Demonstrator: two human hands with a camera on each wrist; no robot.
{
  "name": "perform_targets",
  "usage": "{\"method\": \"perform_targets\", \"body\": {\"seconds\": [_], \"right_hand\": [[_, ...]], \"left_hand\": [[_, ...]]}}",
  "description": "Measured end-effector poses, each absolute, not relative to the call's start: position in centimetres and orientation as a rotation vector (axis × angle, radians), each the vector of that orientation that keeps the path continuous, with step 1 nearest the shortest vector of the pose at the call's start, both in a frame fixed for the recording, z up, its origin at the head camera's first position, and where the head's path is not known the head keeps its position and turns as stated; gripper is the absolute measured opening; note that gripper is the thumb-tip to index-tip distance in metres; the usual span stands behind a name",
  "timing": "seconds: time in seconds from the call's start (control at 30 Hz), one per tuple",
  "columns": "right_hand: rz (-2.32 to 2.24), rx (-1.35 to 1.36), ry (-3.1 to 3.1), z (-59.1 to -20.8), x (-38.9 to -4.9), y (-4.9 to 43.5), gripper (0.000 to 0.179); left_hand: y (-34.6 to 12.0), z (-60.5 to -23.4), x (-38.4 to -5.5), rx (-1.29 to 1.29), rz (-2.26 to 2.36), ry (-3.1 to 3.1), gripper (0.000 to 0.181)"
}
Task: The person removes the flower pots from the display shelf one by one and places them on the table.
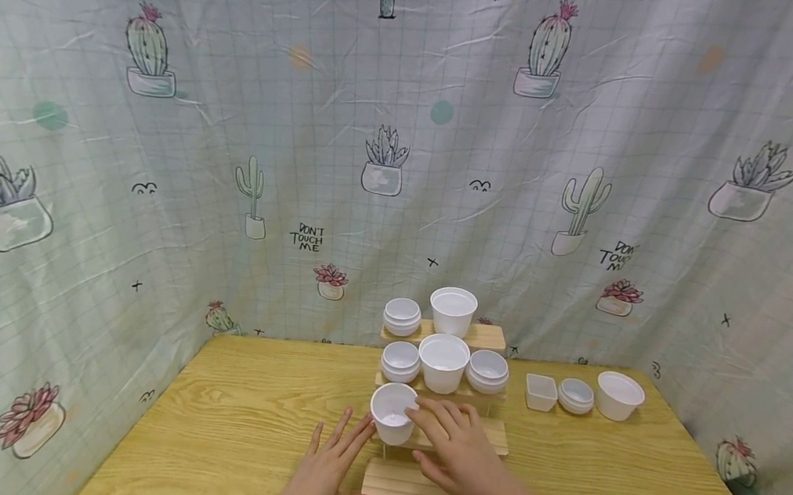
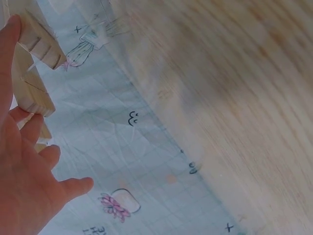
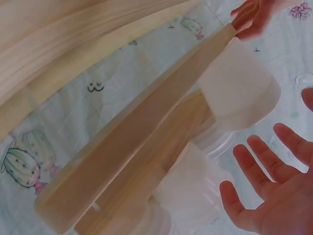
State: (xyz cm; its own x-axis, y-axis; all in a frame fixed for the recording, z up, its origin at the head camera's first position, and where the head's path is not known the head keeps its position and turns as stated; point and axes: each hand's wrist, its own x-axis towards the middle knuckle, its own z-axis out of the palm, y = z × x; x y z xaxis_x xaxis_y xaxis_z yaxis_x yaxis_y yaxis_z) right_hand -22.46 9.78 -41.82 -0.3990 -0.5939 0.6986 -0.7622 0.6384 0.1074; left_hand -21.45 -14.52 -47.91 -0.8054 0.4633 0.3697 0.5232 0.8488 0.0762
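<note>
A white plastic cup [image 1: 392, 416] stands at the left end of the third tier down of a wooden tiered stand [image 1: 418, 485]. My left hand [image 1: 327, 469] is spread beside it, fingertips by the cup's left side and thumb at the bottom step's end. In the left wrist view, fingers of that hand [image 2: 29, 161] touch the ends of the wooden steps. My right hand [image 1: 459, 453] reaches over the same tier with fingers extended, index fingertip right at the cup's rim. The right wrist view shows the cup [image 3: 239, 85] beyond the spread fingers of that hand [image 3: 279, 191].
Higher up, the stand carries a large white cup [image 1: 443, 363] between two small round jars, and behind them another jar [image 1: 402, 317] and cup [image 1: 453, 311]. A square container [image 1: 541, 392], a round jar [image 1: 575, 396] and a wide cup [image 1: 620, 396] stand on the table at right.
</note>
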Motion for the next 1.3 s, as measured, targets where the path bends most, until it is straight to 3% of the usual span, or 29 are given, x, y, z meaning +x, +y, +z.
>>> {"method": "perform_targets", "body": {"seconds": [1.3], "right_hand": [[0.198,1.089,-2.331,-41.3,-24.5,4.6,0.052]], "left_hand": [[-14.6,-47.8,-21.2,-0.771,-0.276,-2.707,0.094]]}}
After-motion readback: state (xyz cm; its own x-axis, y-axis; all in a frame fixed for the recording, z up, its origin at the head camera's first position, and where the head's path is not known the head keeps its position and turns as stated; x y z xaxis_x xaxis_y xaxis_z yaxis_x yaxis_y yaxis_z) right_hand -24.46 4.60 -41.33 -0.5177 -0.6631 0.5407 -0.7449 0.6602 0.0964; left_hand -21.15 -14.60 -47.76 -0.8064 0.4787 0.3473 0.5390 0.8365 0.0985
